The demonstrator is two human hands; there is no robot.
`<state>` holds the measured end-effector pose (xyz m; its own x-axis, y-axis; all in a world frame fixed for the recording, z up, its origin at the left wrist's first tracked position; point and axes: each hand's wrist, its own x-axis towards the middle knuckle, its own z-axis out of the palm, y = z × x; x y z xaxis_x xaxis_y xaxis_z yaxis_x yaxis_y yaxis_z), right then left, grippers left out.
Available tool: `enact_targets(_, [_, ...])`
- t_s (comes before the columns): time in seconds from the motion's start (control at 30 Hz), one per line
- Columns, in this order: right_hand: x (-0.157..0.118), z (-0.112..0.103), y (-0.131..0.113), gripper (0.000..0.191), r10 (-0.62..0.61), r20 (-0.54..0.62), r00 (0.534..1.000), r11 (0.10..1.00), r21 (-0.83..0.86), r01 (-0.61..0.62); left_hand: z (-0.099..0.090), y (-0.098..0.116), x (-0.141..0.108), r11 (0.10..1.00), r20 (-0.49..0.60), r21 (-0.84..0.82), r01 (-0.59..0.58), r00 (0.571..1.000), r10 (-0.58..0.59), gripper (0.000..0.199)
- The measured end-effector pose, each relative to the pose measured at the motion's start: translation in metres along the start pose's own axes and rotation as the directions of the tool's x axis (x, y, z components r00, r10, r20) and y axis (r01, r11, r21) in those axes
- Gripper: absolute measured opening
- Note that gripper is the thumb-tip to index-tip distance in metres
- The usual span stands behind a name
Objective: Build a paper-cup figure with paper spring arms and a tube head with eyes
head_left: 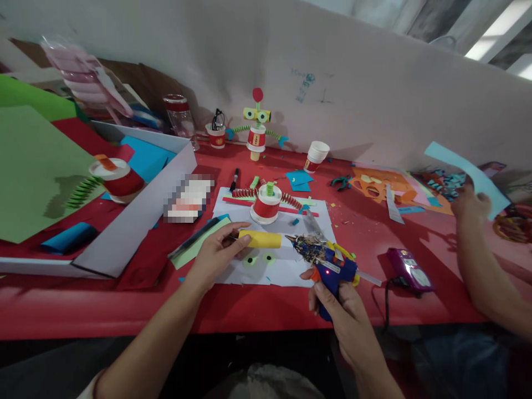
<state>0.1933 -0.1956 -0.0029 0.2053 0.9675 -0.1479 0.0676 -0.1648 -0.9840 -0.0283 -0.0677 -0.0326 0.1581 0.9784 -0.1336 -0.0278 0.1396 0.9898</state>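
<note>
My left hand [222, 249] is closed around the left end of a yellow paper tube [262, 239]. In my right hand [338, 310] is a blue hot glue gun [332, 269], its nozzle pointing left, close to the tube's right end. Dried strings coat the front of the gun, and a clear glue stick [369, 279] sticks out of its back. Below the tube, two paper eyes [260, 259] lie on a white sheet [291, 271]. Behind it stands an upturned red and white paper cup [266, 205] with folded red paper arms.
A finished paper-cup figure [256, 137] stands by the wall, near stacked cups [316, 156]. At left is a white box [153, 194] with coloured paper. Pliers [341, 182] and a purple device [409, 270] lie right. Another person's hand [471, 199] holds light-blue paper [465, 172].
</note>
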Motion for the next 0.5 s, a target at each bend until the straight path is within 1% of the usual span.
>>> enact_targets(0.17, [-0.0008, 0.0012, 0.0011, 0.035, -0.007, 0.006, 1.000, 1.000, 0.013, 0.007, 0.0011, 0.0030, -0.0003, 0.998, -0.034, -0.050, 0.041, 0.999, -0.042, 0.056])
enact_targets(0.33, [-0.0024, 0.0012, 0.0002, 0.034, 0.007, 0.010, 1.000, 1.000, 0.010, -0.007, -0.0008, 0.0025, 0.0004, 0.999, -0.059, -0.009, 0.045, 0.997, -0.045, 0.057])
enact_targets(0.4, [-0.0031, 0.0009, 0.0006, 0.035, 0.014, 0.009, 1.000, 1.000, 0.008, -0.014, -0.0016, 0.0031, 0.0002, 0.999, -0.057, -0.006, 0.038, 0.998, -0.038, 0.057])
enact_targets(0.5, [-0.0042, 0.0007, 0.0022, 0.036, 0.031, 0.006, 1.000, 1.000, 0.004, -0.031, -0.0020, 0.0050, -0.0002, 0.998, -0.033, -0.029, 0.062, 0.997, -0.063, 0.058])
